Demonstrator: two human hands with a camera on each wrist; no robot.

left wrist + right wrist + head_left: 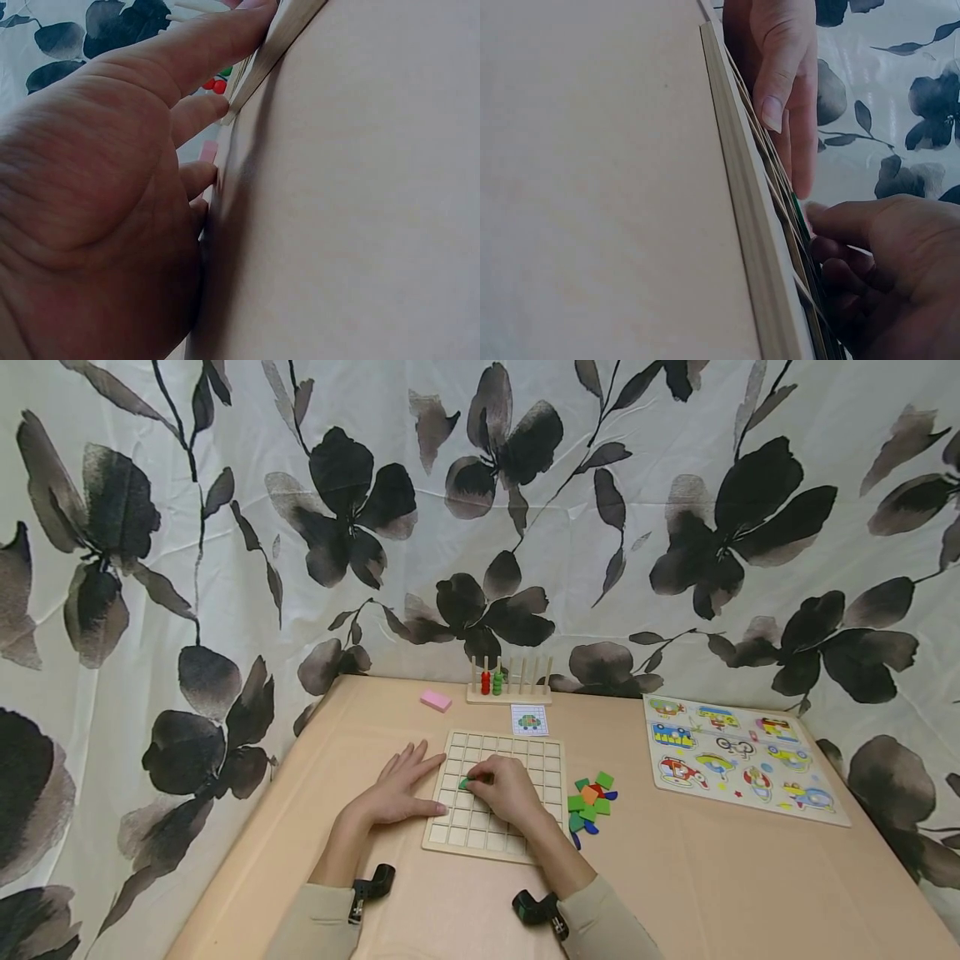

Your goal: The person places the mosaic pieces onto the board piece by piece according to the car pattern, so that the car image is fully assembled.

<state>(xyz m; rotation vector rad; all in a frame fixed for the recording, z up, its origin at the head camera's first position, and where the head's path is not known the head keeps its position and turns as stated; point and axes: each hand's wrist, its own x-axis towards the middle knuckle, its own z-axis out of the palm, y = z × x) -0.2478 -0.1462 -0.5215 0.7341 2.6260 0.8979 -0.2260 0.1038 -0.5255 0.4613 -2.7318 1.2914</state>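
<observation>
A square wooden grid board [471, 841] lies on the table, its raised strips forming rows of small cells. My left hand [397, 791] rests at its left edge with the fingers spread, thumb and forefinger at the frame. Over the upper left part of the grid, my right hand [504, 787] pinches a small green piece [464, 783] between thumb and fingers. Only a thin green edge of the piece shows in the right wrist view. To the right of the board lies a loose pile of flat green pieces [576, 803], with orange, red and blue ones among them.
Behind the board lies a pattern card [529, 721] with a small coloured picture. A peg stand [510, 697] with red and green beads is at the back, a pink block [436, 700] left of it. A vehicle puzzle board [742, 760] lies far right. Floral cloth [480, 552] hangs behind.
</observation>
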